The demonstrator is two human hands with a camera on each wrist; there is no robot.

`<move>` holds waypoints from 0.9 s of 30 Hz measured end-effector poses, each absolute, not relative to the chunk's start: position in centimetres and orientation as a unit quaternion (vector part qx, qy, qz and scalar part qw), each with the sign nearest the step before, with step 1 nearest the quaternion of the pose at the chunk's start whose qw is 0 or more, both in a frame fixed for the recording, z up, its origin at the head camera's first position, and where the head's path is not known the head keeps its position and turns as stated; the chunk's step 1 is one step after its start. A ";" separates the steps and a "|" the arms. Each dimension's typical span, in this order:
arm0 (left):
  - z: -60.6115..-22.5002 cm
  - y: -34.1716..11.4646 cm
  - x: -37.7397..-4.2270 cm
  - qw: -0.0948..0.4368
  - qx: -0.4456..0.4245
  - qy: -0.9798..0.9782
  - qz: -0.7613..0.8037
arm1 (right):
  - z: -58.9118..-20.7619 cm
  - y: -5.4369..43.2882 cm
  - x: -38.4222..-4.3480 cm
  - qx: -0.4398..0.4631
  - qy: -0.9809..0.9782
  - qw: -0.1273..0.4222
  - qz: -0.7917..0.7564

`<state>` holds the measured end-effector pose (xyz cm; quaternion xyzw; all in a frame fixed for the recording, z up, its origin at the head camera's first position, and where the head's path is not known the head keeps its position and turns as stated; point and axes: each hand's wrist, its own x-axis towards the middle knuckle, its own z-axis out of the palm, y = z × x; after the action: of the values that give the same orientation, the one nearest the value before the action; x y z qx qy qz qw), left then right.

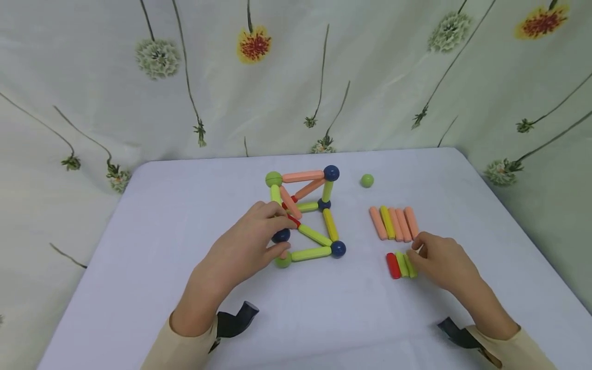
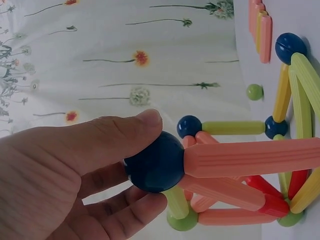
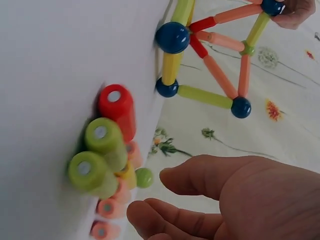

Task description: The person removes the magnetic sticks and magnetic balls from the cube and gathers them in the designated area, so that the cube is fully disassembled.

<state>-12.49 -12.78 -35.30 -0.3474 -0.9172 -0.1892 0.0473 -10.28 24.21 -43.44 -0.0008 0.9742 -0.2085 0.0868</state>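
Note:
In the left wrist view my left hand (image 2: 75, 170) pinches a dark blue ball (image 2: 157, 162) between thumb and fingers. A pink rod (image 2: 250, 157) and a green rod join that ball, at an upper corner of a frame of magnetic rods and balls. Another blue ball (image 1: 338, 249) sits at the frame's near right corner on the table. My right hand (image 1: 441, 259) hovers beside short rods: a red one (image 1: 393, 265) and two green ones (image 1: 402, 264). Its thumb and fingers stand apart with nothing between them in the right wrist view.
Behind the short rods lies a row of several longer rods, pink (image 1: 377, 223) and yellow (image 1: 387, 222). A loose green ball (image 1: 367, 180) rests farther back on the white table (image 1: 152, 246). A flower-print cloth (image 1: 287, 103) hangs behind the table.

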 end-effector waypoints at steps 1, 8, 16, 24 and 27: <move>-35.3 -12.8 -12.5 0.047 -0.348 -0.917 -0.189 | -43.1 23.7 -10.3 -0.010 0.975 0.075 -0.209; -35.2 -12.8 -12.3 0.032 -0.324 -0.927 -0.187 | -41.2 17.8 -12.0 -0.117 0.964 -0.001 -0.240; -35.5 -13.1 -12.4 0.028 -0.328 -0.922 -0.203 | -41.2 10.0 -16.3 -0.228 0.914 0.023 -0.335; -35.7 -13.2 -12.3 0.036 -0.338 -0.916 -0.215 | -42.7 5.2 -18.7 -0.234 0.907 -0.035 -0.347; -35.4 -13.3 -12.4 0.044 -0.337 -0.916 -0.211 | -42.6 4.5 -18.9 -0.233 0.908 -0.053 -0.345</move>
<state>-12.38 -13.27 -35.44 -0.3371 -0.9164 -0.2112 0.0439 -18.93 4.47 -42.62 -0.2326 0.9078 -0.3449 -0.0535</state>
